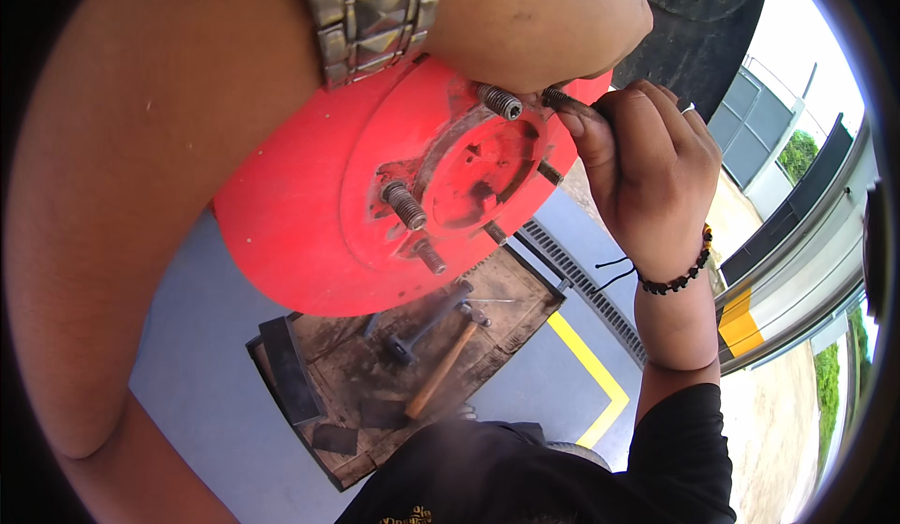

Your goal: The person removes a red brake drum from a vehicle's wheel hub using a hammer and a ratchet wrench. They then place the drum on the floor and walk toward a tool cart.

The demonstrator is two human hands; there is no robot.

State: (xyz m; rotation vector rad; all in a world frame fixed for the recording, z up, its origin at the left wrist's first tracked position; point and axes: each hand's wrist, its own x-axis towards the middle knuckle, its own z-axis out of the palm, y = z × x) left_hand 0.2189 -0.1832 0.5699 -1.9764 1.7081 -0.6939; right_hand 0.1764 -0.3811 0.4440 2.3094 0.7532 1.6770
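Observation:
A red, round wheel hub or drum (309,215) with several threaded studs around a hollow, grimy centre faces me. My right hand (656,158), wearing a dark braided bracelet, has its fingers curled and pinched at the end of an upper stud (558,99); the fingertips are partly hidden. Across the top reaches my left arm, with a metal watch (375,13) on the wrist. My left hand (544,22) is over the hub's upper edge, close to another thick stud (500,102); its fingers are out of sight.
Below the hub lies a dirty tray (506,336) holding a wooden-handled hammer (441,369), a dark metal tool (422,327) and black blocks. A black tyre (698,37) rises at upper right. A floor grate (591,285) and yellow line (591,365) run beside the tray.

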